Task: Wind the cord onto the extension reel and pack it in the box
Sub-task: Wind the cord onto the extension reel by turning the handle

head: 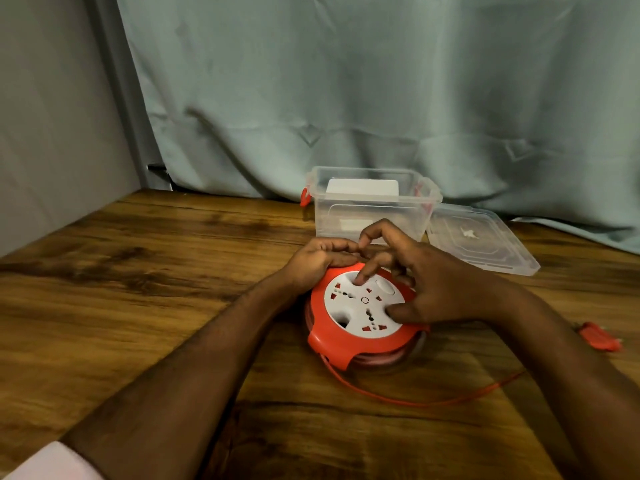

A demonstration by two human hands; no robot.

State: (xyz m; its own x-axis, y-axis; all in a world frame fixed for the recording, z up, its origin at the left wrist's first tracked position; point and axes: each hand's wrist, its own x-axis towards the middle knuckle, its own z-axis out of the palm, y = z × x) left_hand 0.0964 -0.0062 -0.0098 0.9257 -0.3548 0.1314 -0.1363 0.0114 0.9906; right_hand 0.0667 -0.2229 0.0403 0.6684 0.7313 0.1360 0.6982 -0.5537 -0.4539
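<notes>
The extension reel (363, 313) lay flat on the table under my hands, an orange housing with a round white socket face turned up. My left hand (318, 259) gripped its far left rim; my right hand (426, 282) rested on the face, one fingertip in a round recess. Turns of orange cord (415, 400) showed in the reel's side slot, and a loose length curved from its near edge toward my right forearm. The plug (599, 337) lay just right of that arm. The clear box (372, 211) stood open just beyond my fingers.
</notes>
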